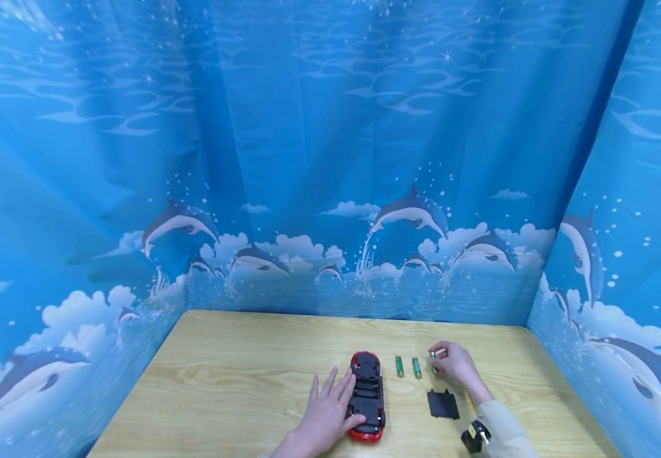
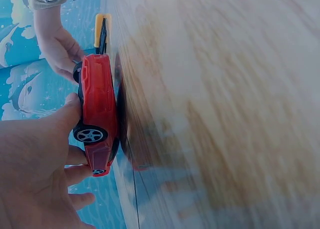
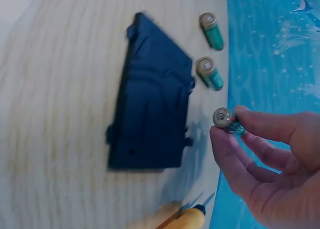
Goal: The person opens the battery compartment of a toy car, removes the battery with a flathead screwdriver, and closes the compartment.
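Note:
A red toy car (image 1: 367,395) lies upside down on the table, its black underside and a recessed compartment facing up. My left hand (image 1: 326,412) rests on the car's left side with the fingers spread and fairly straight; the thumb touches the underside. In the right wrist view, my right hand (image 3: 270,161) pinches a green battery (image 3: 229,121) between thumb and fingers. Two more green batteries (image 1: 399,366) (image 1: 417,367) lie between the car and that hand. Nearer to me sits a black battery cover (image 1: 443,404) with small tabs along its edges.
A yellow-handled tool, probably a screwdriver (image 3: 190,219), lies beside the cover, partly hidden by the right arm in the head view. The wooden table (image 1: 238,362) ends at a blue dolphin-print curtain (image 1: 307,191) at the back and sides.

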A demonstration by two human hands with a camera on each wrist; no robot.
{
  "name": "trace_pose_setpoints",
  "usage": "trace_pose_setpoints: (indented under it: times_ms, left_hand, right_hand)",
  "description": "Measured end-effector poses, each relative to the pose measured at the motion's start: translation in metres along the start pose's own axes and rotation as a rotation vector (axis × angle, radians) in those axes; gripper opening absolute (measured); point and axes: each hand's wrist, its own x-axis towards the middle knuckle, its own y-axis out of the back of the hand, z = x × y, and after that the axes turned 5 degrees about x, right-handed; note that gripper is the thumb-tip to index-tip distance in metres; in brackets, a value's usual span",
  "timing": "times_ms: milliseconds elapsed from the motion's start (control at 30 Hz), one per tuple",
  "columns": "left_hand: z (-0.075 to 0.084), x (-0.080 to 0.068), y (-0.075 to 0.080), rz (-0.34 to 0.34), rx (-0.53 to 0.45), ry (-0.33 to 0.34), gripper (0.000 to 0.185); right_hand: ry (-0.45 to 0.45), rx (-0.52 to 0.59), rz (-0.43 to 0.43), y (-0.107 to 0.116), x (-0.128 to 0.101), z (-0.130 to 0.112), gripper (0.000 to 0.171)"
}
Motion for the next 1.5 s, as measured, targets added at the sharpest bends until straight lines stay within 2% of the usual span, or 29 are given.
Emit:
trace_pose_setpoints:
  times_ms: [200, 567, 867, 1067, 1333, 1500]
  left_hand:
    - [0.001, 0.001, -0.001, 0.0, 0.001, 0.001, 0.079]
    - [0.001, 0.0, 0.001, 0.015, -0.006, -0.008, 0.079]
    - [0.002, -0.001, 0.004, 0.0, -0.007, 0.007, 0.08]
    - [0.002, -0.001, 0.004, -0.012, -0.009, 0.011, 0.08]
    - [0.002, 0.0, 0.001, -0.019, -0.006, 0.013, 0.079]
    - [0.001, -0.001, 0.001, -0.005, -0.005, 0.009, 0.08]
  right_hand:
    - [-0.02, -0.067, -0.019, -0.001, 0.0, 0.006, 0.025]
    - [-0.038, -0.126, -0.007, -0.005, -0.001, 0.005, 0.023]
    - [-0.045, -0.125, 0.002, -0.005, -0.001, 0.005, 0.021]
    - [-0.008, -0.126, 0.025, -0.002, 0.0, 0.007, 0.023]
    - [0.095, -0.171, 0.108, 0.007, -0.006, 0.006, 0.019]
    - [0.146, -0.129, 0.136, 0.012, -0.015, 0.006, 0.018]
